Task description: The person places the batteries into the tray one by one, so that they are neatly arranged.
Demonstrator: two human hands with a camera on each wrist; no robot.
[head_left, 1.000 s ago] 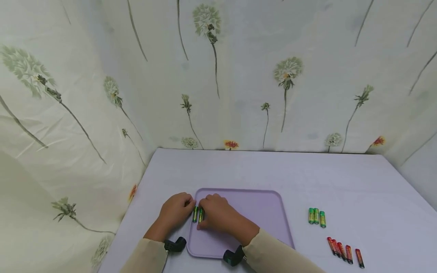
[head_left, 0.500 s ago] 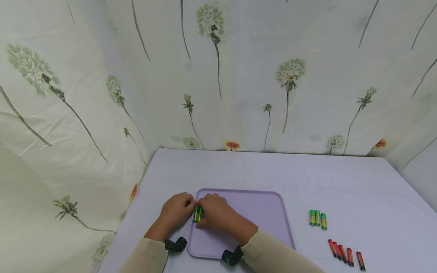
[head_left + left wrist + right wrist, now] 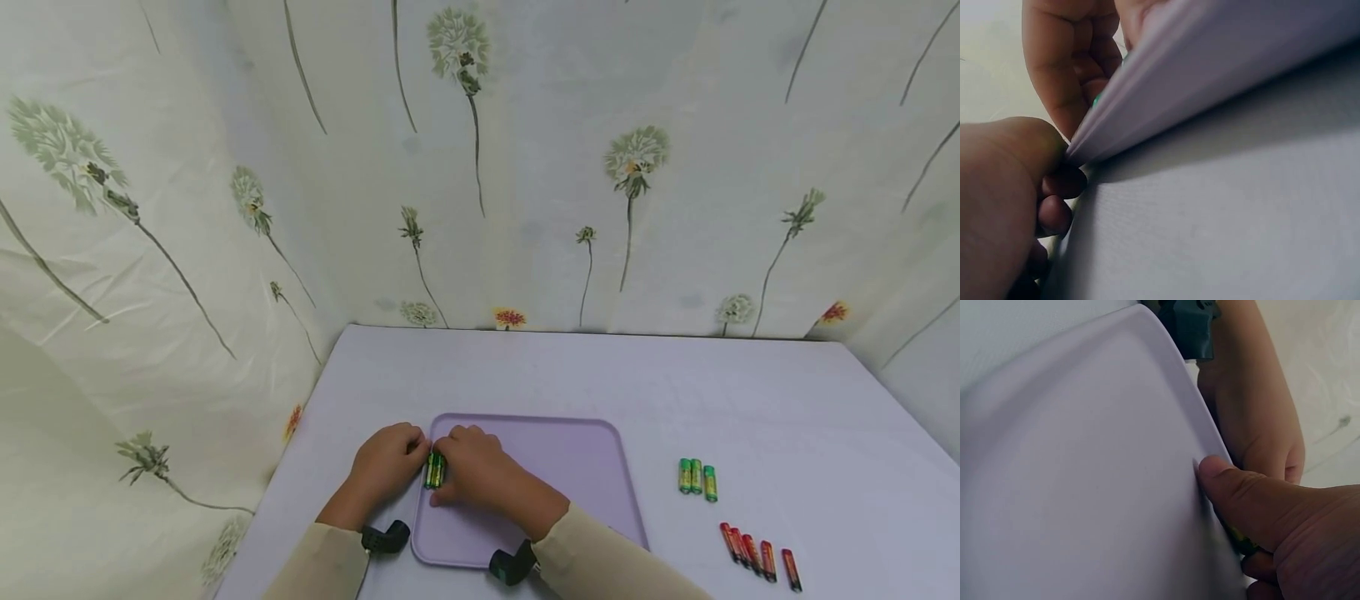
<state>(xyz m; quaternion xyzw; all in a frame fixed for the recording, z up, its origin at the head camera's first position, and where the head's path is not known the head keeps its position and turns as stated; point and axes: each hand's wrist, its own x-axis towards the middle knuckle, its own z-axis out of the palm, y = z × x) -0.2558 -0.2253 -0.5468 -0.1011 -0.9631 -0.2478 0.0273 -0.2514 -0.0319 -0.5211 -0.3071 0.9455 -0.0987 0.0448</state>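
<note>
Two green AA-type batteries point(image 3: 434, 471) lie side by side along the left edge of a light purple tray point(image 3: 558, 475). My right hand point(image 3: 480, 471) is over the tray, its thumb and fingers around the right-hand battery; in the right wrist view the thumb lies along the tray floor and a bit of green battery point(image 3: 1242, 542) shows beneath. Outside the tray's left side is my left hand point(image 3: 386, 462), fingers curled. The left wrist view has its thumb and fingers pinching the tray rim point(image 3: 1116, 112). My right fingers partly hide the batteries.
On the white table point(image 3: 600, 375), right of the tray, stand apart three green batteries point(image 3: 696, 477) in a row. Nearer the front right lie several red batteries point(image 3: 750, 553). A floral curtain point(image 3: 525, 167) hangs behind the table.
My right hand has shifted slightly left, sliding its battery against the other one; the gap between the two has closed. The left hand stays at the tray's edge.
</note>
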